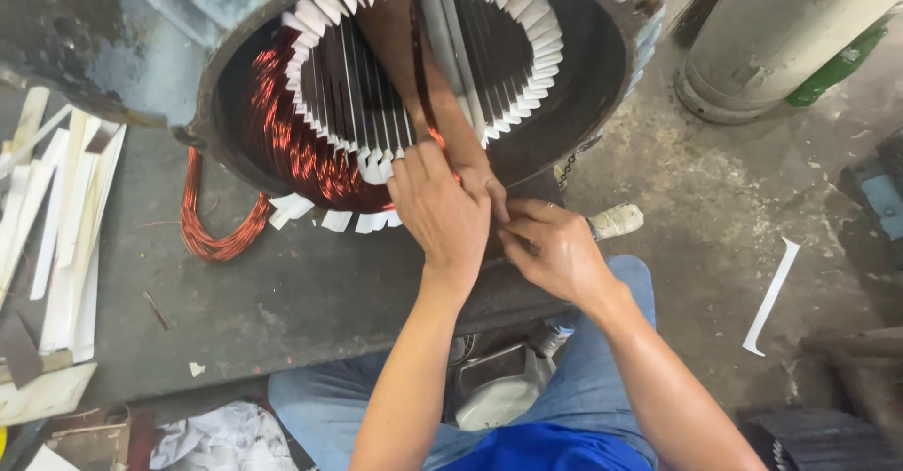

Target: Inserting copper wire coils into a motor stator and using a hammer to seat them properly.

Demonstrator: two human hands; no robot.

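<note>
Stator tipped open-end-forward on tabletop, directly above both hands. Left hand curled at lower bore rim, fingers pressed together onto copper wire. Right hand just beside, touching it, fingertips pinched; what they pinch hidden behind left hand. Wire's far end lost among white slot papers. Stator top cut off.
</note>
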